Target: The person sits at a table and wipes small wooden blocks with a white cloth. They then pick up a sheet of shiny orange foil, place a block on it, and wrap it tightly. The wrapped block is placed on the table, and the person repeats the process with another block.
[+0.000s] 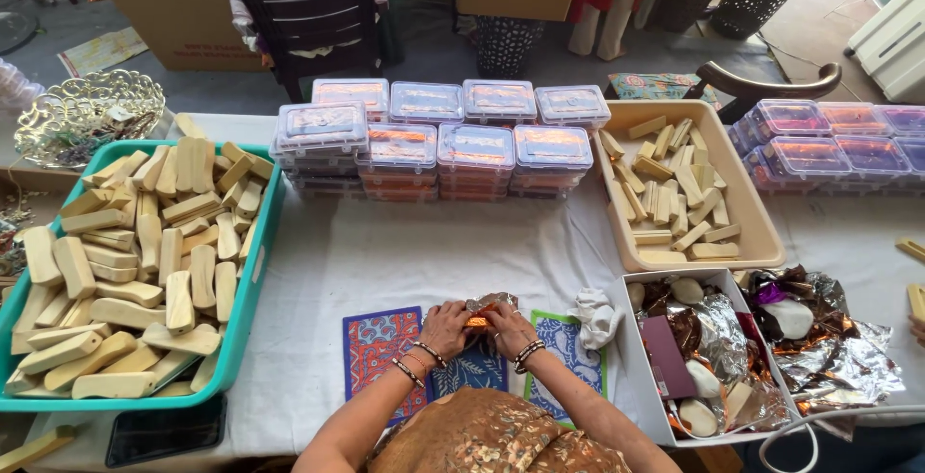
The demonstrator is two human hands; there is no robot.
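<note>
White-clothed surface, outdoors. Fingers of left hand and right hand clamped together on a small crinkled silver-and-orange foil-wrapped piece, above patterned printed cards. Teal plastic tray of pale wooden blocks left; stacked clear lidded boxes behind.

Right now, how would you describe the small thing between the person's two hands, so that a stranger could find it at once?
Start at the white-covered table and go to its near edge, where patterned cards lie. Just above them, the left hand and right hand pinch a small foil-wrapped piece. Unlike the bare wooden blocks in the teal tray, it is crinkled silver with orange showing.
</note>
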